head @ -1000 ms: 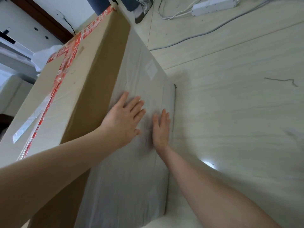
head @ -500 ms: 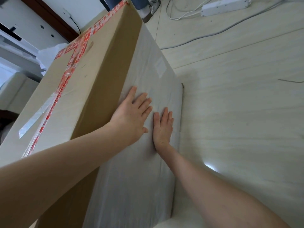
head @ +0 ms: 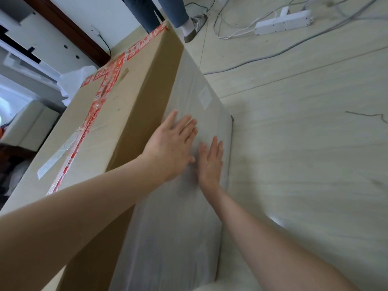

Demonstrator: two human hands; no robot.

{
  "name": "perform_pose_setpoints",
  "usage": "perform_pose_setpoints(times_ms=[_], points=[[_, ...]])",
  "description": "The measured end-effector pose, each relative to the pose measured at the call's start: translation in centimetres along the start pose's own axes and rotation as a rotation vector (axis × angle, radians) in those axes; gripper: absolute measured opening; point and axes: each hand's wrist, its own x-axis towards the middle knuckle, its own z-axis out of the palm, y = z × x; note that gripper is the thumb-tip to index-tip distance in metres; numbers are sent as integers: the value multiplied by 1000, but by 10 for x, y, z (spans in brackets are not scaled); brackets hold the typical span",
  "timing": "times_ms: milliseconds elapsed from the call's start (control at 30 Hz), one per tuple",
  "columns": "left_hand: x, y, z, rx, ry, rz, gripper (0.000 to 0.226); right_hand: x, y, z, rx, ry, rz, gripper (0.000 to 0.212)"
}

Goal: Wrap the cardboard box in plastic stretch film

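Pale wood-look floor [head: 304, 164], white power strip [head: 281, 23] and loose cables [head: 273, 53] at the far end, someone's shoe [head: 194, 26] just past the box. Cardboard box [head: 126, 114] stands on the floor, red tape [head: 109, 80] across its top, side face covered in cloudy film [head: 178, 238]. Left hand [head: 170, 148] flat on the film near the top edge, fingers [head: 186, 124] straight, slightly spread, holding nothing. Right hand [head: 210, 164] just beside it, lower on the same face, fingers [head: 214, 145] straight and close together, pressing the film.
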Motion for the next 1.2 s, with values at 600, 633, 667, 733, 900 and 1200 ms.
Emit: perform_pose_setpoints(times_ms=[600, 633, 667, 733, 900, 1200], points=[[-8, 3, 16, 84, -93, 45, 72, -14, -8, 28, -106, -116, -28, 59], [-8, 3, 15, 83, -97, 42, 72, -13, -8, 27, -102, -117, -24, 60], [-8, 2, 14, 85, -103, 40, 72, -13, -8, 26, -97, -117, -18, 60], [-7, 1, 11, 89, -109, 36, 72, -12, -9, 24, -83, -112, -8, 60], [5, -9, 6, 63, -93, -35, 75, 1, -12, 18, -54, -108, 21, 60], [8, -10, -8, -21, 23, -26, 67, 13, 5, 8, -12, -92, 44, 61]])
